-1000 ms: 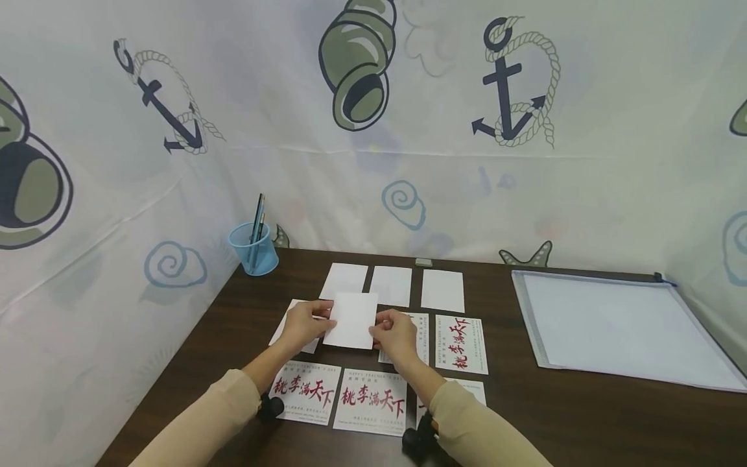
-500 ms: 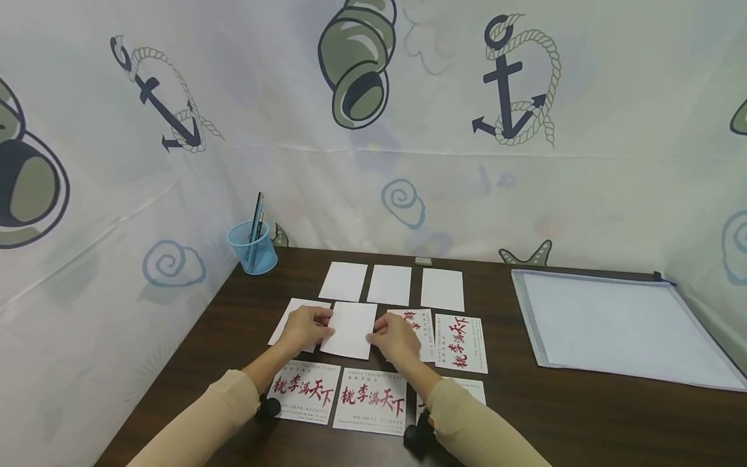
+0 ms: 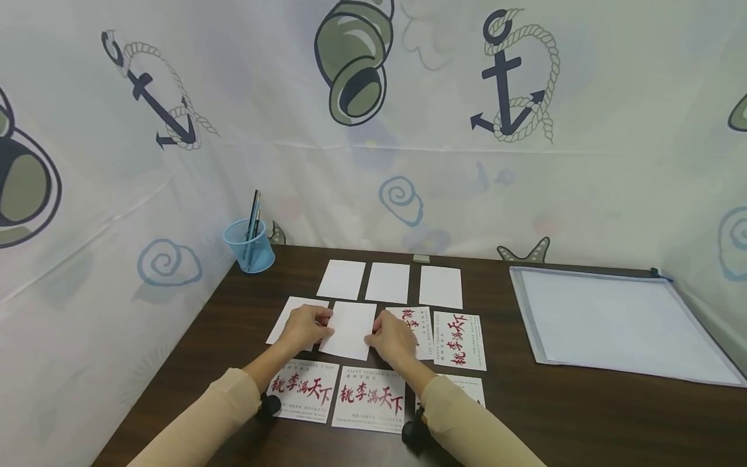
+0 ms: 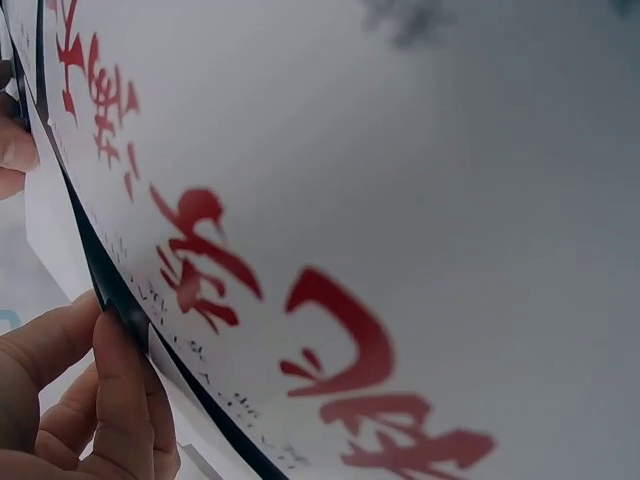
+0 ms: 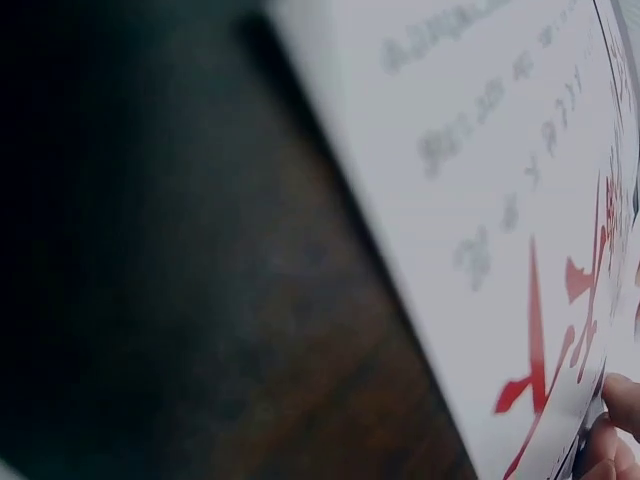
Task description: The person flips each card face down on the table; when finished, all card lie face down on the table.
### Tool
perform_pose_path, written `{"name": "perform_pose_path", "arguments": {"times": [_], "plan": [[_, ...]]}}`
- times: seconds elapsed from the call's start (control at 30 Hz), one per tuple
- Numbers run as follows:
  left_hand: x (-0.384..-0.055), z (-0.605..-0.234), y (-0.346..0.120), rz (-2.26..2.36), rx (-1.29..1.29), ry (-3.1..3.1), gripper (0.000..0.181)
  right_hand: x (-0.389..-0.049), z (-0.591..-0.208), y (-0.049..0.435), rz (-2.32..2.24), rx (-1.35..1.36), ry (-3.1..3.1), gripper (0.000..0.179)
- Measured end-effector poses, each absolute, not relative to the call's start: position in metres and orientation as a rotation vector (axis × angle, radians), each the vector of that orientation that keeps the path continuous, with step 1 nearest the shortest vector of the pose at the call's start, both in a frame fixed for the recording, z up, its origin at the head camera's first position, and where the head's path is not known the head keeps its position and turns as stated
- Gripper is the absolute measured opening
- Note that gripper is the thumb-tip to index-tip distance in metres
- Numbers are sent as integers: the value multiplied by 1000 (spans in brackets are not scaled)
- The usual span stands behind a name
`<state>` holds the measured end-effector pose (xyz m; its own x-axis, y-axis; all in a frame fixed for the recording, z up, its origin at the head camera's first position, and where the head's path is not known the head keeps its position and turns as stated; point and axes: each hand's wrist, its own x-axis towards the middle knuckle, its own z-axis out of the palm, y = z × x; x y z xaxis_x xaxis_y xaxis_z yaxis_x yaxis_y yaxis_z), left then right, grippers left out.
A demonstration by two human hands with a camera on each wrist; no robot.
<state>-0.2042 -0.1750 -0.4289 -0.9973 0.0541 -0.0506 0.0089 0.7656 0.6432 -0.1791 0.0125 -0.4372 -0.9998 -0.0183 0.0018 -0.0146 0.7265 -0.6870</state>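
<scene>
In the head view a blank white card [image 3: 348, 331] lies in the middle row of cards on the dark table. My left hand [image 3: 303, 327] pinches its left edge, thumb and fingertips right at the border. At the opposite edge my right hand [image 3: 393, 336] holds the card the same way, partly covering a printed card [image 3: 421, 324] beside it. Another blank card [image 3: 287, 312] sits under and behind my left hand. The left wrist view shows thumb and index finger [image 4: 120, 390] close together, near a large printed card [image 4: 300, 200]. Only a few fingertips [image 5: 622, 405] show in the right wrist view.
Three blank cards [image 3: 388, 283] form the back row. Printed cards with red characters [image 3: 369, 397] lie in front, partly under my forearms, and another [image 3: 460, 340] to the right. A blue pen cup [image 3: 249, 250] stands back left; a white board [image 3: 618, 321] lies right.
The white card, held raised by both hands a second ago, has come down and slightly toward me onto the table. Over the last half second the hands have barely moved.
</scene>
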Motion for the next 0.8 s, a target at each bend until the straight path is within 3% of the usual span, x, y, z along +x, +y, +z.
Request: {"name": "perform_pose_path", "arguments": {"times": [0.8], "plan": [[-205,-425,-170,901,130,2953,32,-179,-438,12,-1102,-72,2964,23]]}}
